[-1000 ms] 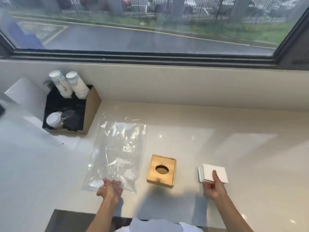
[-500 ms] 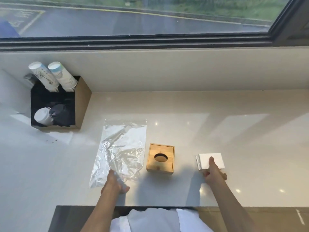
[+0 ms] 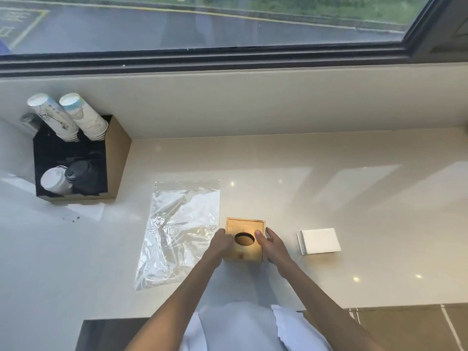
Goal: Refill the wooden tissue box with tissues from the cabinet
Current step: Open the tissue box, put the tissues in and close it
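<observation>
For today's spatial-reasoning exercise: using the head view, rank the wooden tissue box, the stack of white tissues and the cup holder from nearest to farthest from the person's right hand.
1. Wooden tissue box: touching the right hand, just to its left.
2. Stack of white tissues: on the counter to its right, apart from it.
3. Cup holder: far left, back by the wall.

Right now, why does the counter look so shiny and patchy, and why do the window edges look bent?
Head view: daylight from the window falls in pale slanted patches on the glossy counter, with small bright glints by the plastic bag; the wide lens bows the window frame; both hands and the wooden box cast soft shadows towards the camera.
</observation>
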A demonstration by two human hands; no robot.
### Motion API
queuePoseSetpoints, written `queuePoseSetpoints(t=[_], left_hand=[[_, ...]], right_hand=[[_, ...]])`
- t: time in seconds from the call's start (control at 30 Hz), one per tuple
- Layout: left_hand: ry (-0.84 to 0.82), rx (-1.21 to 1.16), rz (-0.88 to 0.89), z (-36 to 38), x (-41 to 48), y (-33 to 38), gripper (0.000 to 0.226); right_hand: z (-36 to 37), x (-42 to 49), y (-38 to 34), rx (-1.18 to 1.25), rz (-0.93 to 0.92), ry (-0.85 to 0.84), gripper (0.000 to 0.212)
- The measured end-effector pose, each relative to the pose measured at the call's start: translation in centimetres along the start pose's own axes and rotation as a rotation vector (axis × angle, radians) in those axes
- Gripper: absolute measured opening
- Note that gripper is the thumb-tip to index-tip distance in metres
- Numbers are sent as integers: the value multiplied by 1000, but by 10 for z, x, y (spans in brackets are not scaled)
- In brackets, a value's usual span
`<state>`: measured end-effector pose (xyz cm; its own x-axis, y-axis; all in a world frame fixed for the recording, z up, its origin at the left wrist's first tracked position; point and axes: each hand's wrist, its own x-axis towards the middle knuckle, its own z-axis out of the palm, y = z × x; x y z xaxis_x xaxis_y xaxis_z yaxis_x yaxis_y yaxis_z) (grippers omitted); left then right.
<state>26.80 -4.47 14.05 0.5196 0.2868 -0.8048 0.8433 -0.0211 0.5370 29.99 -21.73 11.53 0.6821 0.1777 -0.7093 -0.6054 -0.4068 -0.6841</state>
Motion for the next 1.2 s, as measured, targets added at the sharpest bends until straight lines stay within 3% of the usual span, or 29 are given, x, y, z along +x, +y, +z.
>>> queuePoseSetpoints(t=[0.1, 0.2, 0.3, 0.43, 0.67, 0.83, 0.9, 1.0, 1.1, 1.2], left_hand=[[97, 75, 26, 7, 4, 11, 34], [216, 170, 145, 3, 11, 53, 31], [297, 162, 258, -8, 30, 119, 41], [330, 81, 262, -16, 58, 179, 49], [277, 44, 128, -8, 100, 159, 37], [254, -22, 79, -5, 110, 150, 44], [193, -72, 84, -10, 112, 149, 44], [78, -132, 129, -18, 111, 143, 44], [-18, -231, 195, -22, 106, 137, 47], [-108, -306, 245, -21, 106, 130, 46]], right_hand=[[7, 8, -10, -92, -73, 28, 32], [-1, 27, -55, -146, -148, 124, 41], [-22, 64, -119, -159, -216, 191, 46], [-40, 112, -178, -162, -246, 188, 55], [-39, 159, -150, -123, -60, 35, 52], [-38, 166, -146, -135, -47, 15, 53], [-37, 162, -152, -290, -119, 46, 68], [-34, 144, -157, -829, -450, 162, 78], [-37, 148, -144, -1356, -766, 34, 63], [-39, 152, -146, -1569, -840, 29, 49]])
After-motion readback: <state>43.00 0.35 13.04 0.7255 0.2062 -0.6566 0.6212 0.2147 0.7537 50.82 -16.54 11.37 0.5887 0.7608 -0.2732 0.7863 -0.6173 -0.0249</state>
